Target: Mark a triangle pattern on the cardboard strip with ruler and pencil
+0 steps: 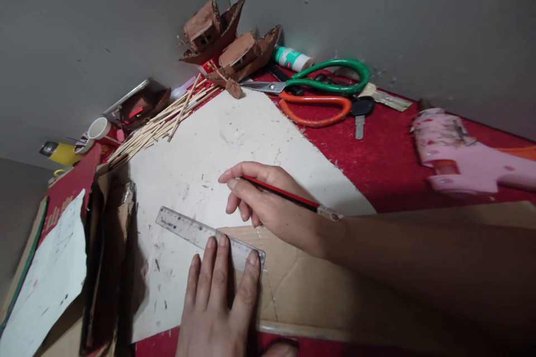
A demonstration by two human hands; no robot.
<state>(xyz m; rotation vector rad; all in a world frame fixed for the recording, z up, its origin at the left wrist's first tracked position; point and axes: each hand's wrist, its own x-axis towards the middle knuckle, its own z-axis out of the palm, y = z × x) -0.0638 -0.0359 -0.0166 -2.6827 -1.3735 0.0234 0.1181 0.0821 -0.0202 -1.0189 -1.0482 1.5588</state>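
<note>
My left hand point(220, 301) lies with fingers spread, its fingertips pressing a clear plastic ruler point(184, 224). The ruler rests slantwise over the edge of a brown cardboard piece point(310, 284) and onto a stained white sheet point(234, 150). A drawn line runs across the cardboard to the right of my left thumb. My right hand point(268, 201) is above the white sheet and the cardboard's upper edge, fingers curled round a red and black pencil point(285, 192). The pencil points back along the wrist; its front tip is hidden by my fingers.
Green and orange scissors point(318, 92), a key point(360, 114) and a pink glue gun point(464, 159) lie on the red cloth point(335, 150). Brown cardboard model boats point(247, 56) and thin wooden sticks point(167, 114) sit behind. Folded cardboard point(111, 245) and paper point(50, 273) stand at left.
</note>
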